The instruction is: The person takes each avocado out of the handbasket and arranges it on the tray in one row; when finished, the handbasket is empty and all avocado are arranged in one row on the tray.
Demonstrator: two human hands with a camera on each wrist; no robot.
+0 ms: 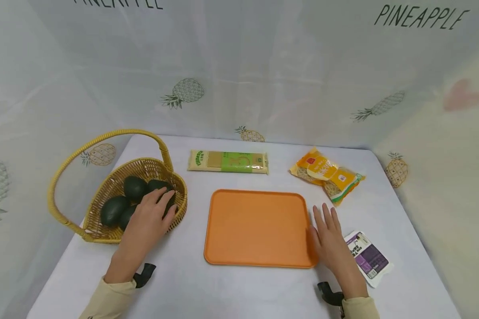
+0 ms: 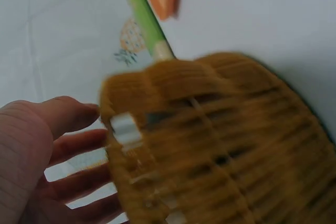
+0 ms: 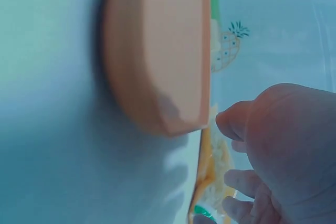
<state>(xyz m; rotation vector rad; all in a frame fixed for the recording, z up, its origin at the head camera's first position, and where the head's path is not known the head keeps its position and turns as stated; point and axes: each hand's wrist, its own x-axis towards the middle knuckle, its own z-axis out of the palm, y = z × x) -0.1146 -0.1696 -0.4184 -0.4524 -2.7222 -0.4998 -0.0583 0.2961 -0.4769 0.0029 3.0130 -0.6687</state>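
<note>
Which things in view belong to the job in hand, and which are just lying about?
Likely in the job:
dark green fruits, at the left grip
basket holding them
orange tray, beside the right grip

Probably just lying about:
long green-labelled packet
yellow-orange packaging
purple-and-white packet

I have both arms reaching forward from the bottom of the head view in beige sleeves (image 1: pixel 108 297), with the left hand (image 1: pixel 151 219) angled up and to the right, back uppermost, its thumb (image 2: pixel 65 113) set apart and its fingers loosely bent with gaps between them. My right hand (image 1: pixel 330 243) slants up and to the left, back also uppermost, its fingers nearly straight and its thumb (image 3: pixel 235 119) held out to the side. I see a black mount (image 1: pixel 145 275) at each wrist.
</note>
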